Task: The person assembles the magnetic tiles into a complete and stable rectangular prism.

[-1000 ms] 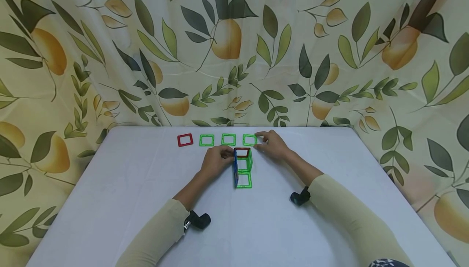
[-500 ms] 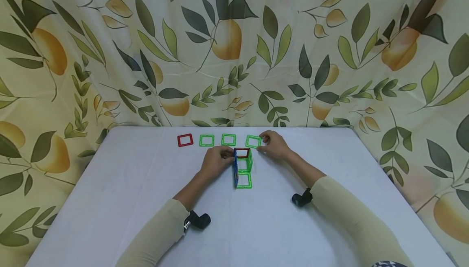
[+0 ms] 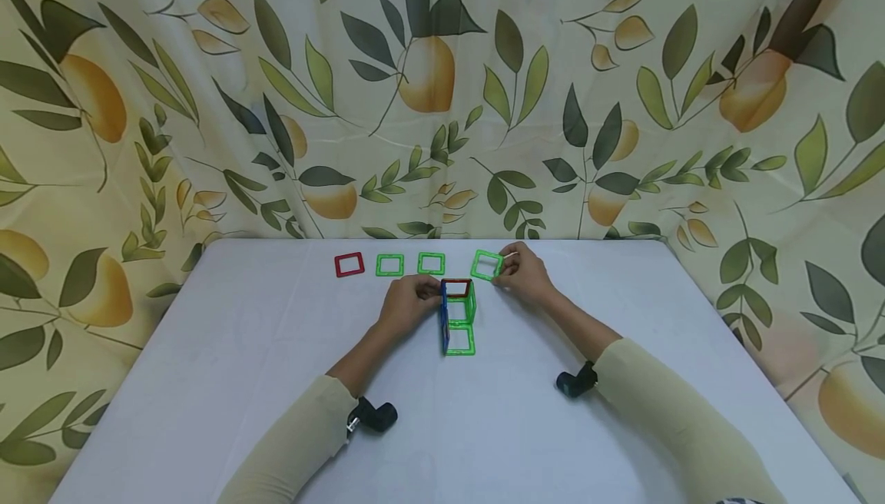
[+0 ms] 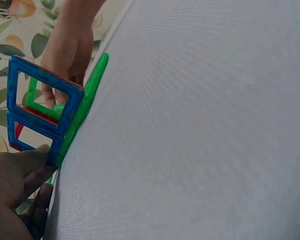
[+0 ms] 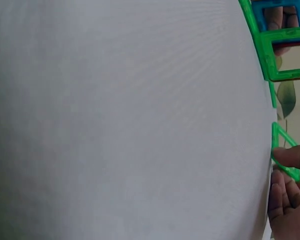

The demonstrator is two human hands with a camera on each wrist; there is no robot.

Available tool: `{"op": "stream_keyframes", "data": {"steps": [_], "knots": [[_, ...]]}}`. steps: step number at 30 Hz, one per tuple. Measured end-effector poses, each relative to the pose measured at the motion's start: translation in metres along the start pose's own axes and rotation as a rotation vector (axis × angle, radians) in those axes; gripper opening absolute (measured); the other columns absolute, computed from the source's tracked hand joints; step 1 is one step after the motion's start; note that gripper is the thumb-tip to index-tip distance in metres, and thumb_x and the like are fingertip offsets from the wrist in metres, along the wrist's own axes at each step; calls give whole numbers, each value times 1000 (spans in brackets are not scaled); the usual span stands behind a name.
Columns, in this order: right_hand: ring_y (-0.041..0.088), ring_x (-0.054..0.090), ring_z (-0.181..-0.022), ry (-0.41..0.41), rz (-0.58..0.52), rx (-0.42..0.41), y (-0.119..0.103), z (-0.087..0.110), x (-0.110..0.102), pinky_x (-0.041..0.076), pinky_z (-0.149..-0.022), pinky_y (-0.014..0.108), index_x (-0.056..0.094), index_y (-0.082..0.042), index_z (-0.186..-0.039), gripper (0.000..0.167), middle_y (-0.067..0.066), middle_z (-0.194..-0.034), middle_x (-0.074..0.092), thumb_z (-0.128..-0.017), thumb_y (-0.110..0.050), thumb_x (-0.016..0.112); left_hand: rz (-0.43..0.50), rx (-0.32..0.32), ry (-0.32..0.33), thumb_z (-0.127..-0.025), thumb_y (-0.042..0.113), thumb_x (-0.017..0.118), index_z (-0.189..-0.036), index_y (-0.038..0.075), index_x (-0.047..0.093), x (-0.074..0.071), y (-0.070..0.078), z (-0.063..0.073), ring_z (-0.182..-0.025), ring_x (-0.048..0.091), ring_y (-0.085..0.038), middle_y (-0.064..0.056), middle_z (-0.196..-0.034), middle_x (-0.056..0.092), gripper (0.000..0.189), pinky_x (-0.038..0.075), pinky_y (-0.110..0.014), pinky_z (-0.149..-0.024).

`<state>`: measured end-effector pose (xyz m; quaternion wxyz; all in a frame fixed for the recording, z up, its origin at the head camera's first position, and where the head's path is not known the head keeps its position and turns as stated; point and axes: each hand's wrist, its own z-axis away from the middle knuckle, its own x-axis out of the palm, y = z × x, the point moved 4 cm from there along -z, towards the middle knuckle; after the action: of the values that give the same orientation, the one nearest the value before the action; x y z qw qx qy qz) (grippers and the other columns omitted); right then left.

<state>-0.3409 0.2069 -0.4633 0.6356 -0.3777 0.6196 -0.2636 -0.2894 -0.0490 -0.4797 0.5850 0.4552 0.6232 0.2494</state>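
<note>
At the middle of the table stands a small structure of square magnetic tiles. Two blue tiles (image 3: 445, 323) form its upright left wall, a red tile (image 3: 456, 281) is at the back, and green tiles (image 3: 461, 352) make the base and right side. My left hand (image 3: 408, 306) holds the back end of the blue wall; the left wrist view shows the thumb on the lower blue tile (image 4: 36, 120). Behind and right of the structure, my right hand (image 3: 527, 275) pinches a loose green magnetic tile (image 3: 474, 263) by its right edge, tilted up from the table.
Along the table's back edge lie a red tile (image 3: 349, 273) and two green tiles (image 3: 390, 273), flat in a row. A white cloth covers the table (image 3: 276, 381). A curtain with a fruit and leaf pattern (image 3: 442, 166) hangs right behind it.
My right hand has drawn the green tile from the right end of the row to the right and tilted it up. The left hand and the structure have stayed in place.
</note>
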Motion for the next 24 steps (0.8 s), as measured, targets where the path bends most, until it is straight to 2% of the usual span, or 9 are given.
{"op": "stream_keyframes", "data": {"steps": [6, 15, 20, 24], "knots": [[17, 63, -83, 20, 3, -15, 1, 4, -3, 49, -73, 23, 56, 7, -124, 47, 14, -94, 74, -85, 6, 82, -4, 12, 6, -90, 2, 83, -105, 4, 78, 0, 1, 0, -84, 71, -13, -2, -94, 78, 16, 58, -33, -80], [24, 70, -91, 26, 22, -18, 3, 6, -5, 55, -80, 24, 68, 9, -114, 28, 16, -99, 73, -89, 2, 80, -5, 13, 7, -90, 3, 83, -106, 4, 78, 1, -1, -1, -85, 72, -12, -3, -94, 78, 17, 58, -32, -80], [29, 70, -97, 18, 31, -16, 2, 12, -6, 55, -84, 28, 71, 9, -115, 24, 18, -103, 74, -94, 0, 76, -5, 6, 12, -89, 3, 83, -105, 5, 79, 1, -2, -1, -85, 72, -12, -2, -93, 78, 16, 58, -31, -79], [27, 69, -97, 12, 15, -21, 1, 19, -6, 54, -80, 23, 71, 9, -115, 22, 17, -105, 75, -95, -1, 74, 4, 9, 12, -89, 3, 83, -105, 4, 79, 1, -2, 0, -85, 73, -12, -2, -94, 78, 16, 58, -31, -79]]}}
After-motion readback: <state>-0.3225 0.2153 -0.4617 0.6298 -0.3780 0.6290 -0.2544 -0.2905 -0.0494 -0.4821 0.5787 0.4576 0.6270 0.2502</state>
